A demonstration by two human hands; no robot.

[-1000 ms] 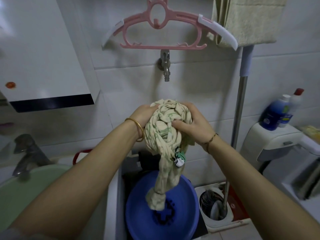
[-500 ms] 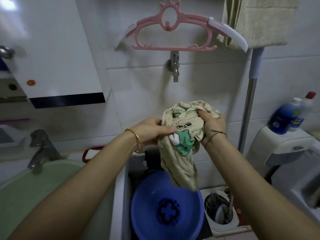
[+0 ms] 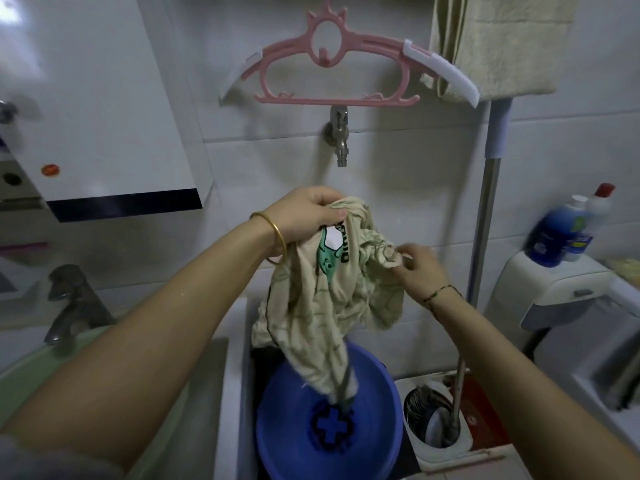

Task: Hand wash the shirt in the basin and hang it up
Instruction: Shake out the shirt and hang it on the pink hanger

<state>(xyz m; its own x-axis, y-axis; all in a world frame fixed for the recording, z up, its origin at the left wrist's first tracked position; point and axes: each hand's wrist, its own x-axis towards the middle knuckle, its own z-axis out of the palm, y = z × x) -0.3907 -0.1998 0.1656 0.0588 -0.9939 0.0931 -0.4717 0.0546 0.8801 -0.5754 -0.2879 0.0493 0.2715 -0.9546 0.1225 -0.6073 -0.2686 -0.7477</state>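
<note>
A wet beige shirt (image 3: pixel 322 306) with a green print hangs crumpled in the air above the blue basin (image 3: pixel 374 420) on the floor. My left hand (image 3: pixel 308 213) grips the shirt's top edge, thumb and fingers curled round the cloth. Lower and to the right, my right hand (image 3: pixel 415 268) pinches a bunched fold at the shirt's side. The shirt's lowest tip dangles over the basin's dark cross mark. A pink hanger (image 3: pixel 332 77) with white ends hangs on a wall hook above a metal tap (image 3: pixel 339 140).
A green sink (image 3: pixel 20 379) with a grey faucet (image 3: pixel 74 303) lies at the left. A mop pole (image 3: pixel 485 220) rises from a white mop bucket (image 3: pixel 433 420) at the right. A beige towel (image 3: pixel 498 43) hangs top right. Detergent bottles (image 3: pixel 561 233) stand on a white appliance (image 3: pixel 561 289).
The twisted, wrung bundle has been loosened and now hangs opened out. My left hand rose to the shirt's top edge while my right hand shifted down and right to its side.
</note>
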